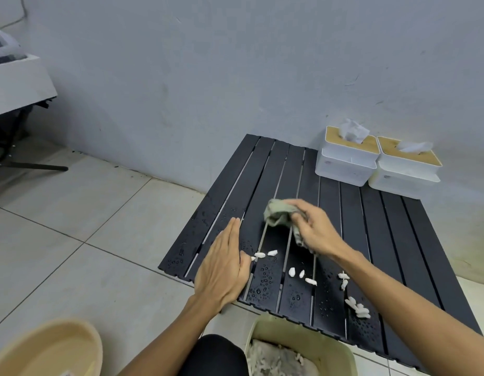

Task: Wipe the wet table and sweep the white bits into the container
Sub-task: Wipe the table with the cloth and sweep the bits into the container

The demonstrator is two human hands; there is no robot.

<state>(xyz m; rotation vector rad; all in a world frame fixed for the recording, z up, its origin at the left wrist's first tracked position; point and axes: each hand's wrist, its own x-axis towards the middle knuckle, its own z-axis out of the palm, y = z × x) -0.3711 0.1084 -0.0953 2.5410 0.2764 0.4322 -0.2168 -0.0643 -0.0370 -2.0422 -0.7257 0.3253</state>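
Looks like a plain home room: pale tiled floor [72, 226], scuffed grey wall [181, 77], a low black slatted desk [384, 240] and two tissue boxes [349, 156] against the wall.

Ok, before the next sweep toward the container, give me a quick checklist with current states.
1. Cloth gripped in right hand: ok.
2. Left hand flat on the table, clear of the cloth: ok.
3. White bits gathered into one pile: not ok, scattered along the near slats.
4. Container below the table's near edge: ok.
5. Table dry: not ok, droplets remain.
6. Bits fallen through slat gaps: cannot tell.
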